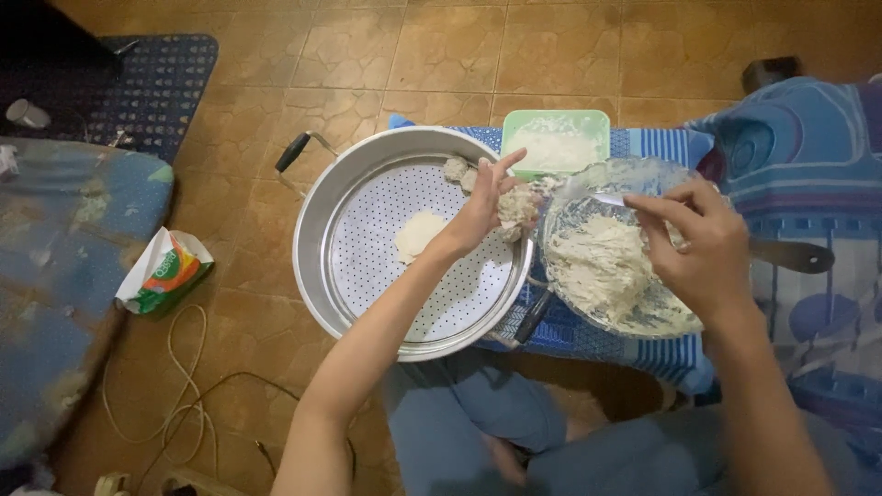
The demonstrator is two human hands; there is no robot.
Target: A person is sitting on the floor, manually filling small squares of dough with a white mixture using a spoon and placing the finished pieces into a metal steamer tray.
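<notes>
From the head camera, looking down: the left hand [485,204] reaches over the far rim of the steamer pan [317,220], its fingers loosely curled around a lump of pale dough [517,206], with the index finger sticking out straight and free. The lump sits in the palm side of the hand, just above the perforated tray [386,248]. On that tray lie a flattened dough piece [419,233] near the middle and small dough balls [457,169] at the far edge.

The right hand [703,243] hovers over the glass bowl [634,174] of sticky dough mix [597,271], thumb and forefingers pinched together on what looks like a spoon handle [608,197], though the grip is partly hidden. Behind the bowl stands a green tub [557,140] holding white powder. Pan and bowl rest on a blue striped cloth [643,145].
</notes>
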